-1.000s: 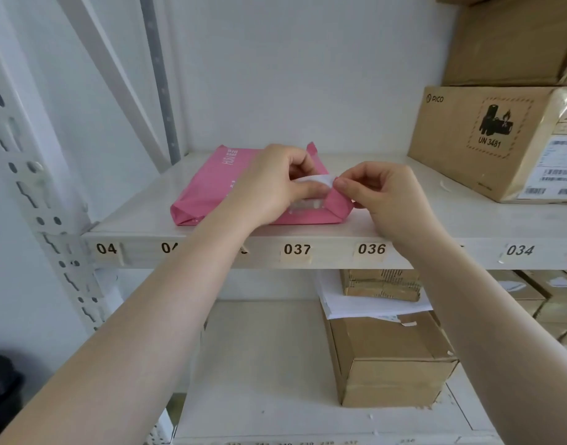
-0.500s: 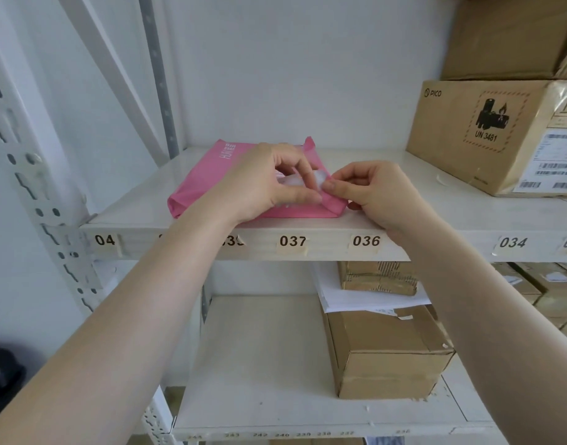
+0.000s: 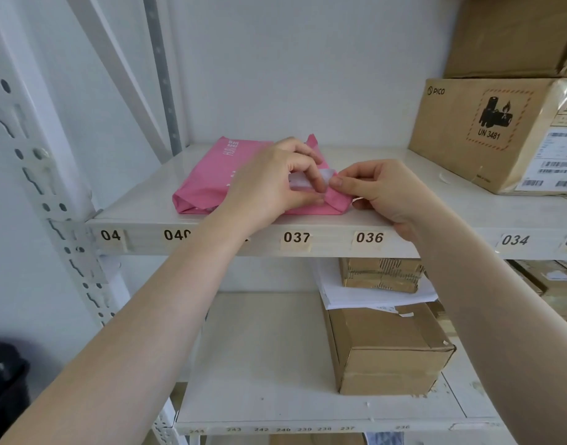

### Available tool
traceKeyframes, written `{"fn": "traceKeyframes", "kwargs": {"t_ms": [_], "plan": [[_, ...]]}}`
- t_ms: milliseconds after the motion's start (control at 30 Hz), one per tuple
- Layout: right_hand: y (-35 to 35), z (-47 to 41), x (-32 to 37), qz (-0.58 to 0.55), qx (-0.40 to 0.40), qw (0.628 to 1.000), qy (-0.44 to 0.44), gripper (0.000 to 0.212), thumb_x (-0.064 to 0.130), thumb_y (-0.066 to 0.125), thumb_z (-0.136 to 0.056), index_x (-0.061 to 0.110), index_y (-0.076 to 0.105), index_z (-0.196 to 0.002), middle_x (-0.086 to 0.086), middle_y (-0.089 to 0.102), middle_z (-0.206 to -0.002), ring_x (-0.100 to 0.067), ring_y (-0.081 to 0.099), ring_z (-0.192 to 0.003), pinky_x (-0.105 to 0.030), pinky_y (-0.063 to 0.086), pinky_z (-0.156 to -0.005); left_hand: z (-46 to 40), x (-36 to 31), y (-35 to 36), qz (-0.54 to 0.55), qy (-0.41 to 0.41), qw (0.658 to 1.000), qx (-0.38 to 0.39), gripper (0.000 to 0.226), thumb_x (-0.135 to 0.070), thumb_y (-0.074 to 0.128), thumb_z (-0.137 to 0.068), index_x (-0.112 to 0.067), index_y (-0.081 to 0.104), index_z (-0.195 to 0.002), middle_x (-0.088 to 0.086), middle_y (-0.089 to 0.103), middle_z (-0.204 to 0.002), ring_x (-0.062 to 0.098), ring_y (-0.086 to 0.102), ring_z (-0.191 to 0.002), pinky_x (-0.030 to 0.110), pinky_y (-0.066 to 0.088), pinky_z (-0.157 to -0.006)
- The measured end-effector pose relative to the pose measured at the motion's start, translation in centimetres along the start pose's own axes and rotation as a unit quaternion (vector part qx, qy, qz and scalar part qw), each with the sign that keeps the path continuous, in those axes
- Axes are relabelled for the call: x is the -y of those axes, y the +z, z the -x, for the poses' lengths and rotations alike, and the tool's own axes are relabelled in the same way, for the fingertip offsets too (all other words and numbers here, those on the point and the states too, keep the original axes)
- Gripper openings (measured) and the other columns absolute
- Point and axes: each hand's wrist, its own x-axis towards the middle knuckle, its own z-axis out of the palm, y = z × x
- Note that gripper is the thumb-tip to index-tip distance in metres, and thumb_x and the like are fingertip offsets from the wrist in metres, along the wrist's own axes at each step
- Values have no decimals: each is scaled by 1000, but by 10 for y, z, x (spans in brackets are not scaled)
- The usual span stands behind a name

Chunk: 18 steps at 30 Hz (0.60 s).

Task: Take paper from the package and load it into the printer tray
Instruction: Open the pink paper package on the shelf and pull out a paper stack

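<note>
- Pink paper package (image 3: 211,175) — I log it lying flat on the upper white shelf (image 3: 141,200), near the front edge, above the labels 040 and 037; white lettering shows on its top face.
- Left hand (image 3: 269,184) — I see it resting on the package's right end, fingers curled, thumb and forefinger pinched on a white flap (image 3: 308,179) at the opened corner.
- Right hand (image 3: 381,191) — just beside the left, fingertips closed on the same white flap from the right side; its lower fingers hang over the shelf's front edge near label 036 (image 3: 369,238).
- Whether the white flap is wrapper lining or sheets inside, I cannot tell.
- Large cardboard box (image 3: 487,130) — on the same shelf, well apart to the right, marked PICO and UN 3481, with barcode stickers on its side; another carton (image 3: 506,33) sits on top of it.
- Lower shelf (image 3: 259,364) — holds a sealed cardboard box (image 3: 385,351), with loose white sheets (image 3: 349,293) lying on it and a smaller corrugated box (image 3: 378,274) on top of those.
- Perforated white upright (image 3: 35,162) — at the left, carrying the shelves.
</note>
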Motion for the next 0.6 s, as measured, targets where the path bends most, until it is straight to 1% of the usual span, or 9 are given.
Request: {"fn": "traceKeyframes", "kwargs": {"t_ms": [167, 233, 300, 400, 467, 533, 567, 600], "plan": [[-1, 0, 0, 4, 9, 1000, -2, 9, 20, 80, -70, 18, 73, -73, 8, 69, -62, -2, 58, -54, -13, 44, -51, -3, -2, -1, 50, -36, 998, 26, 10, -29, 83, -67, -28, 74, -70, -16, 63, -104, 8, 59, -104, 42, 47, -92], [-1, 0, 0, 4, 1, 1000, -1, 7, 19, 80, -71, 20, 73, -71, 9, 69, -62, -2, 59, -56, -13, 45, -51, -1, -2, -4, 59, -33, 997, 45, 12, -29, 85, -64, -31, 74, -68, -18, 61, -107, 6, 56, -107, 39, 45, -96], [-1, -1, 0, 7, -8, 1000, 0, 7, 19, 79, -72, 21, 73, -70, 10, 69, -62, -1, 59, -57, -13, 45, -53, 3, -3, -6, 52, -24, 996, 68, 13, -30, 85, -63, -33, 73, -66, -20, 60, -111, 3, 53, -109, 32, 42, -98], [0, 1, 1, 11, -9, 1000, -5, 8, 22, 79, -72, 22, 72, -70, 9, 69, -63, -3, 59, -58, -15, 46, -54, 8, -3, -6, 47, -39, 993, 99, 11, -32, 84, -64, -35, 74, -67, -21, 58, -112, 2, 52, -111, 24, 40, -95], [2, 4, 1, 32, 7, 999, -15, 12, 23, 81, -70, 22, 69, -70, 5, 67, -62, -6, 58, -56, -16, 46, -54, 11, -3, -6, 58, -53, 990, 120, 7, -35, 82, -68, -35, 75, -70, -18, 59, -113, 1, 53, -109, 17, 38, -91], [3, 7, 1, 59, 26, 998, -20, 18, 19, 83, -67, 20, 67, -75, 1, 65, -66, -8, 59, -57, -18, 48, -57, 11, -3, -9, 72, -66, 988, 121, 6, -33, 80, -71, -31, 75, -72, -16, 61, -112, -3, 54, -105, 5, 36, -85], [3, 8, 2, 62, 34, 997, -22, 22, 14, 84, -66, 18, 66, -78, -1, 64, -69, -7, 59, -58, -17, 49, -58, 11, -2, -11, 86, -74, 987, 112, 7, -30, 81, -70, -28, 74, -73, -15, 63, -110, -4, 56, -102, 3, 37, -81], [3, 9, 2, 57, 40, 997, -24, 25, 8, 83, -65, 16, 66, -80, -1, 63, -71, -7, 59, -58, -16, 50, -58, 10, -1, -12, 102, -81, 986, 99, 10, -27, 82, -70, -26, 73, -74, -14, 66, -108, -2, 59, -99, 6, 42, -80]]}}
